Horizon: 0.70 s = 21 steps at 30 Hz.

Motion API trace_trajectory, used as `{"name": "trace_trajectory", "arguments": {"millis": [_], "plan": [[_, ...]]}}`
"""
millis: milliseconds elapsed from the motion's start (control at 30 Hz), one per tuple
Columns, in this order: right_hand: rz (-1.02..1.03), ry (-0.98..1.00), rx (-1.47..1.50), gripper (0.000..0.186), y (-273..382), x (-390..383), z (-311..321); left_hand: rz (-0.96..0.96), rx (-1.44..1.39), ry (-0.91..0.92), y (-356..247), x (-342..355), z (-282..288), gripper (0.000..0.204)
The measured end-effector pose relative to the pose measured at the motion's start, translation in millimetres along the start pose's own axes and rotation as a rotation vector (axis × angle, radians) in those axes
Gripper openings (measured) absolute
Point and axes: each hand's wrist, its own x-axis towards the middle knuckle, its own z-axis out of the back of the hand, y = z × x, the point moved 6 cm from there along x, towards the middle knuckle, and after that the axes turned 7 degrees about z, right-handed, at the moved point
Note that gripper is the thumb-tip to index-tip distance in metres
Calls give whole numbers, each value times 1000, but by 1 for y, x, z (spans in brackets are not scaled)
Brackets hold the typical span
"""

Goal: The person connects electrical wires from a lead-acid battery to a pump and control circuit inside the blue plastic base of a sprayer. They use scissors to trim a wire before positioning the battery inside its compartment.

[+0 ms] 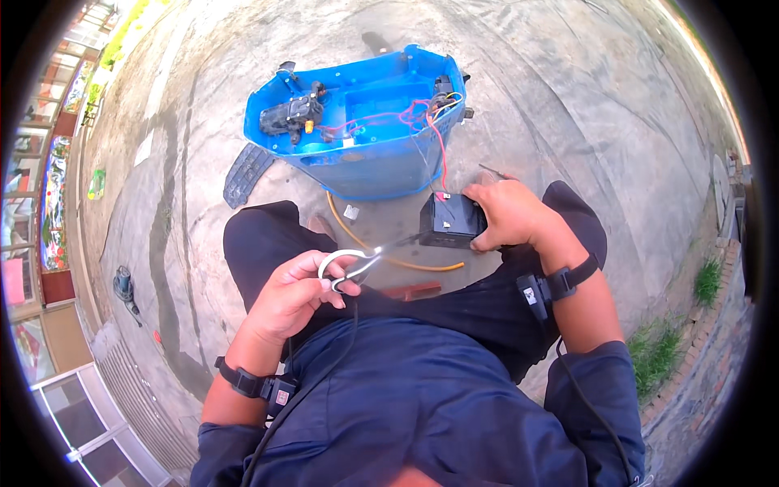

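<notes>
A pair of scissors (350,264) with pale loop handles is in my left hand (296,292), its blades pointing right. My right hand (511,213) grips the right side of a black box-shaped battery (450,217), thumb near and fingers at its far corner. From one terminal of the battery a red wire (444,158) climbs to an upturned blue plastic tank base (357,166) standing just beyond. Inside the base sit a dark pump (294,114) at the left and bundled wires (438,109) at the right. The blade tips point at the battery's near left side; whether they touch it I cannot tell.
A yellow hose (345,230) curves along the ground under the scissors. A black plastic panel (246,174) lies left of the base. Near my lap is a reddish brick-like piece (411,290). A dark tool-like object (124,288) lies far left; grass (653,357) grows at right.
</notes>
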Motion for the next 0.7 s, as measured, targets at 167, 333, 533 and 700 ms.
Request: {"name": "trace_trajectory", "arguments": {"millis": [167,333,533,700], "plan": [[-100,153,-18,78,-6,1,-5,129,14,96,12,-13,-2,31],[-88,125,-11,75,-7,2,-6,304,103,46,24,-26,4,38],[-88,128,-8,73,-7,3,-4,390,368,191,16,-27,-6,31],[-100,123,-12,74,-8,3,-3,492,499,170,12,-25,-7,36]]}}
